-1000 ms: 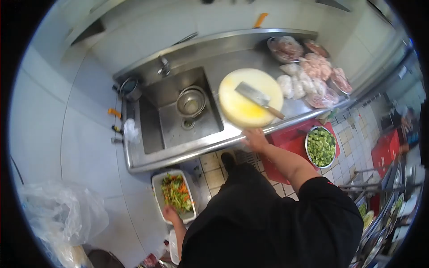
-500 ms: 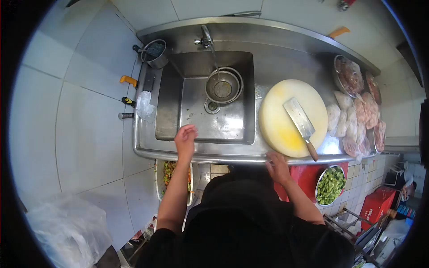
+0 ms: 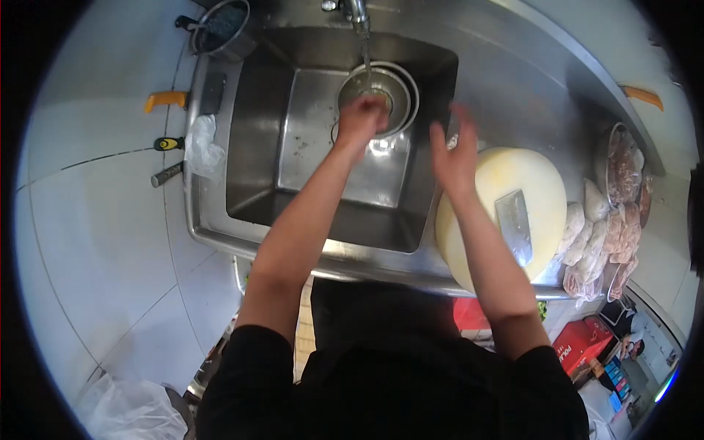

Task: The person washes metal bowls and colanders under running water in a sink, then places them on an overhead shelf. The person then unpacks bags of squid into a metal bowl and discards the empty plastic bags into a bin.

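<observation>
In the head view, the left hand point(image 3: 361, 123) reached over the two nested bowls point(image 3: 398, 103) in the sink point(image 3: 315, 165), close to the stream of water point(image 3: 365, 53) from the tap point(image 3: 359, 16). Its fingers looked loosely bent but were blurred, so whether they pressed together or touched water or metal could not be told. The right hand point(image 3: 456, 158) hung in the air by the sink's right edge, thumb and fingers spread apart, with nothing in its grasp; its forearm crossed in front of the board point(image 3: 539, 180).

On a red box point(image 3: 583, 341) at the lower right, pale capitals read "POLA", the rest unclear.

The bowls were round, shiny metal, one set inside the other. The sink was a squared basin of brushed steel, let into a worktop point(image 3: 506, 81) of the same metal. The board was a thick, pale yellow disc with a smooth face; on it lay a cleaver point(image 3: 515, 226) with a flat rectangular blade. Right of the board sat lumpy, glossy bags of pinkish meat point(image 3: 587, 238). At the upper left stood a round metal pot point(image 3: 240, 50), and below it lay a crumpled, translucent bag point(image 3: 204, 147).
</observation>
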`<state>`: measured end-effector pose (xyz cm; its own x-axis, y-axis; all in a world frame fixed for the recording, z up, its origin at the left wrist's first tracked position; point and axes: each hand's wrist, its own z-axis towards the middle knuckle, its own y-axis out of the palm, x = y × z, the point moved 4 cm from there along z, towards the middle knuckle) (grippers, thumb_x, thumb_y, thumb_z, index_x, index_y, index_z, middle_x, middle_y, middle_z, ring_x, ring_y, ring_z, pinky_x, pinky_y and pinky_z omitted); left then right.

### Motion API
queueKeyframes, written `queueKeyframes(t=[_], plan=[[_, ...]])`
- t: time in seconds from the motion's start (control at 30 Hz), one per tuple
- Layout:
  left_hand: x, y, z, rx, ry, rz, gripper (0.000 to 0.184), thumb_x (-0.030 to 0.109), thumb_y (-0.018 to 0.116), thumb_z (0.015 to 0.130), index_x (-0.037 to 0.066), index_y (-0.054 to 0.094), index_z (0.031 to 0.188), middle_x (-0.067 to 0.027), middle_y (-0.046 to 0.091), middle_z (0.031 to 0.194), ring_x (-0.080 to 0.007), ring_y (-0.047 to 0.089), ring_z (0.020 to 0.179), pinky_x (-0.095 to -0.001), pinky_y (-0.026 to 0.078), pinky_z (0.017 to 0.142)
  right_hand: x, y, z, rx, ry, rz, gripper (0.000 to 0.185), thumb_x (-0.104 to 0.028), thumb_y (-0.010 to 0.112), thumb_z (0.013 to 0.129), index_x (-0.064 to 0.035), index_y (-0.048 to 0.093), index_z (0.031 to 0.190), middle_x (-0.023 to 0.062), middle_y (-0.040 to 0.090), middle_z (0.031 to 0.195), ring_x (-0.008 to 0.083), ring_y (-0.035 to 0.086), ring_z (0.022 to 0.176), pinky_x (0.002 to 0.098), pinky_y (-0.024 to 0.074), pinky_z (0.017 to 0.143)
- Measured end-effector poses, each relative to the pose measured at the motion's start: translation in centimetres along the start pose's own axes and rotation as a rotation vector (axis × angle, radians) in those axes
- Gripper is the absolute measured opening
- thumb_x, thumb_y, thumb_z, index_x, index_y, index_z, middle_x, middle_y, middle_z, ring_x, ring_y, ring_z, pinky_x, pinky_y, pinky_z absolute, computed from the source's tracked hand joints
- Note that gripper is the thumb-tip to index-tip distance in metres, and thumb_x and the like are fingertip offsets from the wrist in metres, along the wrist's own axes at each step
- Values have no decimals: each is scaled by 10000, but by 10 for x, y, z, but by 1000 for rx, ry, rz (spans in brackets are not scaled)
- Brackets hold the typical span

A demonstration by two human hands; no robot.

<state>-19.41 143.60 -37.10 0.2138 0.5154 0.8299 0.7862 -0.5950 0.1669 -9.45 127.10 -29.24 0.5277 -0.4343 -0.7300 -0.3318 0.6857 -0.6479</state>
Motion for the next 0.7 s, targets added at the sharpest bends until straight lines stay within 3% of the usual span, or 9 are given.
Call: queueKeyframes(t=[0.07,0.17,0.27,0.33,0.4,0.47,0.53,0.67,0.7], plan=[[7,10,40,-70,-29,-151,132,96,546,914,-2,574,999,-85,634,903,-169,619,786,-308,529,760,23,23,41,35,207,-262,637,-282,615,838,-48,347,1366,246,333,1427,371,251,1370,536,202,1093],[28,23,79,-93,-8,-233,127,94,551,902,-2,569,984,-80,622,865,-170,612,763,-312,526,751,53,36,76,119,448,-421,713,-380,572,854,-70,274,1423,270,210,1481,388,154,1403,609,136,1087],[30,10,111,-90,20,-335,126,108,571,888,5,577,961,-81,613,838,-174,607,766,-307,514,731,86,57,76,-17,352,-748,739,-439,515,879,-81,219,1454,274,125,1504,417,110,1406,642,107,1077],[-8,-24,139,5,43,-254,145,126,591,869,12,590,958,-88,612,874,-200,608,801,-339,506,731,79,60,77,-49,359,-788,748,-462,492,885,-82,200,1459,277,119,1504,421,103,1406,646,104,1076],[-85,-77,167,529,-43,146,175,118,574,843,1,599,970,-116,637,920,-256,623,855,-378,500,740,74,58,77,-67,364,-834,758,-484,470,890,-82,182,1465,281,113,1504,424,96,1406,649,101,1074],[-212,-120,205,713,-105,632,219,105,540,826,-2,596,1008,-147,647,1002,-297,628,906,-401,499,755,74,59,79,-78,373,-828,776,-482,481,887,-88,158,1472,278,114,1505,420,92,1407,639,97,1082],[-160,-90,133,680,-312,402,323,150,584,779,-6,566,1062,-245,606,1120,-381,602,1010,-453,464,871,69,57,79,-99,380,-829,783,-483,482,885,-89,150,1475,277,111,1505,419,87,1407,634,96,1085],[-160,-73,109,586,-269,601,341,140,629,744,-12,524,1031,-266,602,1082,-388,604,993,-439,473,852,71,58,80,-110,388,-857,805,-470,504,874,-91,136,1480,272,98,1509,419,70,1409,624,99,1090],[-163,-70,105,689,-226,527,330,118,655,721,-14,513,987,-258,612,1014,-389,610,963,-440,474,838,71,57,80,-105,388,-855,805,-470,504,874,-91,136,1480,272,98,1509,419,70,1409,624,99,1090]])
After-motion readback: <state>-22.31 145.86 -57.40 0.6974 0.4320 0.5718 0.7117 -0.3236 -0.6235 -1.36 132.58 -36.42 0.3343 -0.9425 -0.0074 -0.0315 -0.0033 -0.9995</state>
